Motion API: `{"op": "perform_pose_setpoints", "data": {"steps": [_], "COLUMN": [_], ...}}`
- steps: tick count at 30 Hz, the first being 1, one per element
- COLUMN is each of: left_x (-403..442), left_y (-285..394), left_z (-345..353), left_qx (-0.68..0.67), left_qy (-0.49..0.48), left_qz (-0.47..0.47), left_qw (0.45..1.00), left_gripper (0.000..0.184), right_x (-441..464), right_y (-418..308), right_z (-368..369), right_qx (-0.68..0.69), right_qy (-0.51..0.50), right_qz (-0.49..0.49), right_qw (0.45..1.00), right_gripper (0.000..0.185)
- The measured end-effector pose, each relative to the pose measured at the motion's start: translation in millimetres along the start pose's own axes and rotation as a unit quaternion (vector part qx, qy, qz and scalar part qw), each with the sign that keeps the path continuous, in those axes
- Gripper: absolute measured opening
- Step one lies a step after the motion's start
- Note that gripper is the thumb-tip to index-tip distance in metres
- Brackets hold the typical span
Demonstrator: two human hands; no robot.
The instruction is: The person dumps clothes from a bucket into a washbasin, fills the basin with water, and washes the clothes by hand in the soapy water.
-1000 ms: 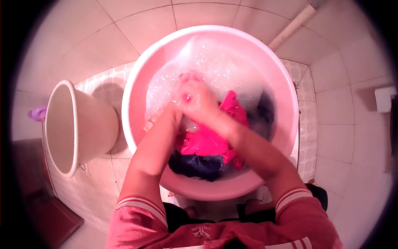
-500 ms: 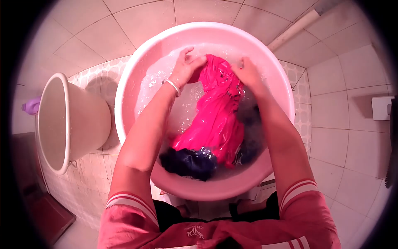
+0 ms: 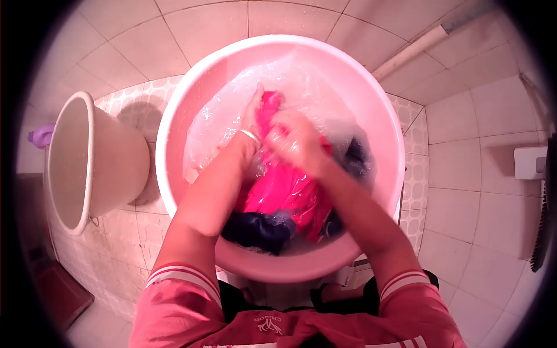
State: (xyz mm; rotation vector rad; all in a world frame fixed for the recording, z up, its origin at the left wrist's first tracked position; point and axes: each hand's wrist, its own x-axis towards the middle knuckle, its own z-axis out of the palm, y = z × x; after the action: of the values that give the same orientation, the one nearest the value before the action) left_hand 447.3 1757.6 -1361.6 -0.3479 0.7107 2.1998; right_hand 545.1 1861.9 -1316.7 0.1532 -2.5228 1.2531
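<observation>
A bright pink garment (image 3: 284, 194) lies soaked in a large pink basin (image 3: 165, 145) of sudsy water. My left hand (image 3: 250, 119), a white band at its wrist, grips the bunched upper part of this cloth, fingertips pointing away from me. Closed over the same bunch, my right hand (image 3: 296, 139) is somewhat blurred and hides part of the cloth. At the basin's near side a dark blue cloth (image 3: 258, 229) shows above the water. Another dark cloth (image 3: 355, 153) is partly under water on the right.
An off-white bucket (image 3: 119, 162) lies tipped on the tiled floor at left, a purple bottle (image 3: 42, 136) behind it. A pale pipe (image 3: 412, 52) runs along the far right wall. At the right edge hangs a black brush (image 3: 541, 226) near a white wall fitting (image 3: 529, 163).
My right hand has moved left across the basin to meet my left hand. The pink garment's upper part is now bunched between them and shifted left.
</observation>
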Motion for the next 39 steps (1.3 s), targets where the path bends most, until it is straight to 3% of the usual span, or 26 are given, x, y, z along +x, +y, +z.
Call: {"op": "perform_pose_setpoints", "data": {"steps": [1,4,7,9,11,12,13,15,16,17,19,20,21,22,23,24,25,26,27,28,29,30,31,33,37,39], "left_x": [-0.2,-12.2,-15.3,-6.5,-1.7,-17.8,-11.4,8.0,4.6,2.0,5.9,1.1,-19.0,-14.5,-7.4,-3.4,-4.5,-1.9,-1.8,-5.3,-12.1,-19.3,-28.1,-35.5,-9.4,4.6], "left_y": [-5.2,-24.5,-47.4,-60.3,-64.0,-52.1,-42.3,-6.2,6.0,14.7,-17.0,-31.4,-25.2,-16.9,-3.3,4.7,2.3,-6.0,-12.2,-16.0,-20.5,-24.7,-25.0,-35.8,-53.8,-53.0], "left_z": [-2.2,-7.7,-4.3,0.3,8.0,33.9,31.5,14.8,15.2,16.5,-23.7,-42.8,-33.3,-37.3,-40.6,-43.4,-33.6,-19.3,-4.5,6.5,16.4,20.1,12.3,3.3,8.1,12.9], "left_qx": [-0.012,-0.049,-0.05,-0.022,0.048,0.083,0.083,0.101,0.143,0.185,0.446,0.542,0.472,0.471,0.431,0.387,0.386,0.248,0.104,0.103,0.055,0.007,-0.012,-0.033,-0.056,-0.042], "left_qy": [-0.028,-0.134,-0.129,-0.083,-0.016,0.096,0.096,0.013,-0.013,-0.039,0.028,0.034,-0.032,-0.032,0.005,0.041,0.042,-0.001,-0.044,-0.043,-0.049,-0.055,-0.17,-0.22,-0.079,-0.021], "left_qz": [-0.007,-0.06,-0.063,-0.031,-0.02,-0.123,-0.123,-0.051,-0.001,0.049,0.153,0.18,0.054,0.054,-0.031,-0.114,-0.114,-0.108,-0.1,-0.099,-0.091,-0.083,-0.161,-0.173,-0.1,-0.078], "left_qw": [1.0,0.988,0.988,0.996,0.999,0.984,0.984,0.994,0.99,0.981,0.881,0.82,0.88,0.88,0.902,0.914,0.914,0.963,0.989,0.989,0.993,0.995,0.972,0.959,0.99,0.996], "left_gripper": [0.025,0.025,0.025,0.026,0.027,0.029,0.029,0.031,0.031,0.032,0.037,0.044,0.052,0.052,0.048,0.046,0.046,0.042,0.039,0.039,0.044,0.049,0.045,0.041,0.033,0.03], "right_x": [-6.3,-20.2,6.1,21.8,40.5,42.2,41.2,41.5,41.8,27.5,-4.2,-3.7,-3.1,-0.6,4.2,11.0,15.7,10.2,14.5,14.5,-0.3,-10.2,-18.3,-23.6,-2.4,10.0], "right_y": [-37.5,-61.3,-25.0,-14.7,15.6,42.8,69.9,102.5,111.8,118.0,67.2,71.3,79.5,85.0,91.3,96.8,101.8,115.0,82.8,44.0,46.8,9.6,-31.8,-48.4,-15.7,-8.5], "right_z": [0.4,21.3,14.1,4.7,-13.9,-28.1,-47.6,-87.6,-97.0,-90.3,-74.0,-71.6,-69.5,-69.4,-73.5,-79.6,-81.9,-67.5,-63.0,-53.1,-26.7,-14.2,-7.6,5.7,5.1,-0.7], "right_qx": [-0.131,-0.102,-0.107,-0.166,-0.123,-0.13,-0.138,-0.196,-0.088,-0.088,-0.011,-0.011,-0.082,-0.153,-0.153,-0.056,0.043,0.146,0.135,0.123,0.102,0.001,-0.072,-0.088,-0.14,-0.179], "right_qy": [-0.032,0.015,0.076,0.085,0.117,0.096,0.074,0.046,0.011,0.01,-0.146,-0.146,-0.19,-0.232,-0.232,-0.152,-0.067,0.007,-0.012,-0.031,0.018,0.01,0.034,0.002,0.109,0.084], "right_qz": [-0.073,-0.053,0.033,0.097,0.166,0.184,0.202,0.309,0.332,0.332,0.164,0.165,0.153,0.139,0.139,0.262,0.377,0.291,0.3,0.308,0.027,-0.03,-0.079,-0.059,-0.097,0.015], "right_qw": [0.988,0.993,0.991,0.978,0.971,0.969,0.967,0.93,0.939,0.939,0.975,0.975,0.966,0.951,0.95,0.951,0.923,0.945,0.944,0.943,0.994,1.0,0.994,0.994,0.979,0.98], "right_gripper": [0.011,0.009,0.013,0.018,0.025,0.026,0.028,0.036,0.046,0.046,0.044,0.044,0.042,0.04,0.04,0.038,0.036,0.028,0.025,0.022,0.015,0.008,0.003,0.008,0.017,0.02]}}
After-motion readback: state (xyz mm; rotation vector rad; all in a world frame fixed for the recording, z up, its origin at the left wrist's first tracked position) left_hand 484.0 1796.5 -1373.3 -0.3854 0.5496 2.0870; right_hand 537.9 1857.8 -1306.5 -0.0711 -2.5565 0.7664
